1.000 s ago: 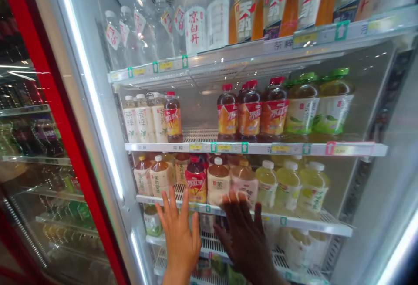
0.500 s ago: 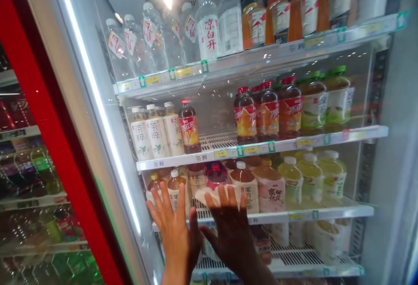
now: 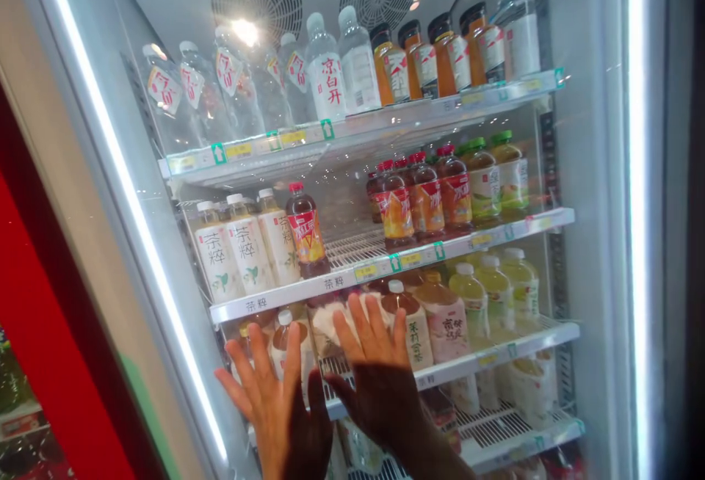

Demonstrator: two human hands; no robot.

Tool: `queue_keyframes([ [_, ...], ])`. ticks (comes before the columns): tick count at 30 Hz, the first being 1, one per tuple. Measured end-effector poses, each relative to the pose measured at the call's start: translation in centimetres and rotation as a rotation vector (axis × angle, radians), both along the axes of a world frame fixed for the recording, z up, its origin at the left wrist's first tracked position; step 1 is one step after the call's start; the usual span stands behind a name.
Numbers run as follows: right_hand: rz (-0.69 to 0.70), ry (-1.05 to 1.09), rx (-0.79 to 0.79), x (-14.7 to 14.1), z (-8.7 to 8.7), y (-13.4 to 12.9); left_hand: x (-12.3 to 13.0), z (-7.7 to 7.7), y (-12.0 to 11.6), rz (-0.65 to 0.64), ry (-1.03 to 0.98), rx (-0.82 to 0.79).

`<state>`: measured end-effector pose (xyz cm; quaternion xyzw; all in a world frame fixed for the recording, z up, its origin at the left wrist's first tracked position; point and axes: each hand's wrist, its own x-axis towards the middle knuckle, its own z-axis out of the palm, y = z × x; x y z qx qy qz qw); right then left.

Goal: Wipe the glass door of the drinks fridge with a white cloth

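My left hand (image 3: 283,406) is raised at the lower middle, palm forward with fingers spread. Close beside it on the right, my right hand (image 3: 380,370) is also spread and partly in shadow. Nothing is held in either. Both are in front of a lit drinks cooler; whether they touch its glass I cannot tell. Behind them, the third shelf (image 3: 543,337) carries bottles, among them a brown one with a white label (image 3: 410,337) and a pink-labelled one (image 3: 447,329). A red-capped bottle (image 3: 307,234) stands on the shelf above.
Clear water bottles (image 3: 326,73) and black-capped orange bottles (image 3: 421,62) line the top shelf. White-labelled tea bottles (image 3: 242,245) stand at the second shelf's left, red-labelled ones (image 3: 427,201) farther right. A red frame (image 3: 49,333) runs down the left. Two round fan grilles are above.
The view has shifted right and tilted up a little, so more of the cooler's right side and the fans shows. Both hands stay raised and spread.
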<state>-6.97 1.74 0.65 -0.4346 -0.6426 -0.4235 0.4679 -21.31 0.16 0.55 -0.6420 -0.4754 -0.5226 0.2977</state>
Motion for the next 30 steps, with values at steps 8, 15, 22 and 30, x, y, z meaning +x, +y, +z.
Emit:
queue_keyframes([
  [8, 0.057, -0.067, -0.067, 1.1, -0.5, 0.2, -0.3, 0.2, -0.4, 0.051, 0.036, -0.032],
  [15, 0.062, -0.065, -0.065, 5.7, -0.1, 0.1, 3.5, -0.6, 0.3, 0.109, -0.063, 0.023],
  [22, 0.117, -0.126, -0.033, 12.8, 0.6, 0.7, 9.7, 1.0, 0.8, 0.130, 0.012, 0.047],
  [30, 0.106, -0.023, -0.049, 27.5, 4.9, 2.4, 19.4, 3.6, 0.5, 0.166, 0.034, 0.084],
])
